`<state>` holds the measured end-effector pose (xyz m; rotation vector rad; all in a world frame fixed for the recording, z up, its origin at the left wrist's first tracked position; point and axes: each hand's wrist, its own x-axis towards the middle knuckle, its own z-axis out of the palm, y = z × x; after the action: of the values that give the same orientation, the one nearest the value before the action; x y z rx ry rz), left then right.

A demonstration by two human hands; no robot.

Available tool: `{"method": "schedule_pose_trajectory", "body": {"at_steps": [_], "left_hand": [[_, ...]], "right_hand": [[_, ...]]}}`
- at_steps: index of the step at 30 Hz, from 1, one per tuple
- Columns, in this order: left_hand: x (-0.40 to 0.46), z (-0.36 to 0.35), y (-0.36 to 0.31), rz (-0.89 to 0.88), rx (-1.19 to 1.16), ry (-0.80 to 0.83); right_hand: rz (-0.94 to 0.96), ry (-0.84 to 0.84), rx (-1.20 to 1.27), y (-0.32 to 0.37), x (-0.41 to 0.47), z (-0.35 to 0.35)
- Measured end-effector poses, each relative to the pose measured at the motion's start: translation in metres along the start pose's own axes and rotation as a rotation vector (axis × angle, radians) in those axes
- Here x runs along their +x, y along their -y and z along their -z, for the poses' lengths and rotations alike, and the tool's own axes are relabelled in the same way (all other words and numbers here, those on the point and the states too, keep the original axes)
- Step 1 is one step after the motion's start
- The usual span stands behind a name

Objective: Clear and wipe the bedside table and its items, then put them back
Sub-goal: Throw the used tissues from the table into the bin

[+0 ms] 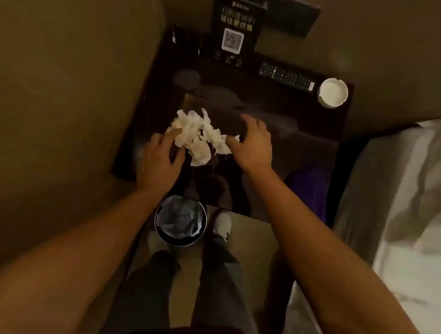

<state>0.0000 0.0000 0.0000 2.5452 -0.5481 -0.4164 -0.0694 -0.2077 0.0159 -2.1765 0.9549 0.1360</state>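
White crumpled tissue paper (199, 136) lies in a loose heap on the dark glossy top of the bedside table (315, 149), caught between both hands. Left hand (160, 161) sits at the heap's near-left edge, fingers spread and fairly straight, forefinger laid onto the paper; whether the thumb pinches anything is hard to tell, since the paper covers its tip. Right hand (253, 145) lies at the heap's right side, fingers splayed flat over the tabletop, thumb touching the paper's ragged edge; nothing plainly gripped. Beyond the right hand, toward the wall, a black remote control (287, 79) lies flat, and just beside its right end stands a round white ashtray (333, 93). Beyond the left hand's fingertips a black upright sign (235, 31) shows a QR code and WiFi lettering; the rest of its print is too blurred to read. Dark shapes left of the sign melt into the tabletop and cannot be identified. Near side of the right wrist, a purple cloth (309, 186) drapes at the table's front edge, mostly lost in shadow. Below the left wrist, on the floor, a round bin (180, 221) holds a crinkled liner. A pale shoe (222, 225) shows just right of the bin. White bedding (421, 199) runs off the right edge of view.
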Motion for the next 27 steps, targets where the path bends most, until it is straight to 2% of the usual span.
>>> {"method": "schedule_pose_trajectory", "body": {"at_steps": [4, 7, 10, 15, 19, 27], "left_hand": [[-0.008, -0.025, 0.016, 0.076, -0.133, -0.04], [-0.01, -0.041, 0.025, 0.1, -0.171, -0.079], [-0.015, -0.048, 0.029, 0.137, -0.176, -0.075], [-0.02, -0.042, 0.025, 0.166, -0.24, -0.042], [-0.018, -0.043, 0.019, 0.2, -0.317, -0.017], [-0.013, -0.029, -0.007, 0.454, -0.814, -0.026]], "right_hand": [[0.078, 0.06, -0.147, -0.004, 0.014, -0.039], [0.063, 0.034, -0.311, -0.011, 0.025, -0.063], [0.063, 0.031, -0.377, -0.01, 0.027, -0.076], [0.017, 0.039, -0.361, -0.009, 0.022, -0.084], [-0.065, -0.004, -0.226, -0.02, 0.021, -0.075], [-0.021, -0.065, -0.083, -0.022, -0.02, -0.042]]}}
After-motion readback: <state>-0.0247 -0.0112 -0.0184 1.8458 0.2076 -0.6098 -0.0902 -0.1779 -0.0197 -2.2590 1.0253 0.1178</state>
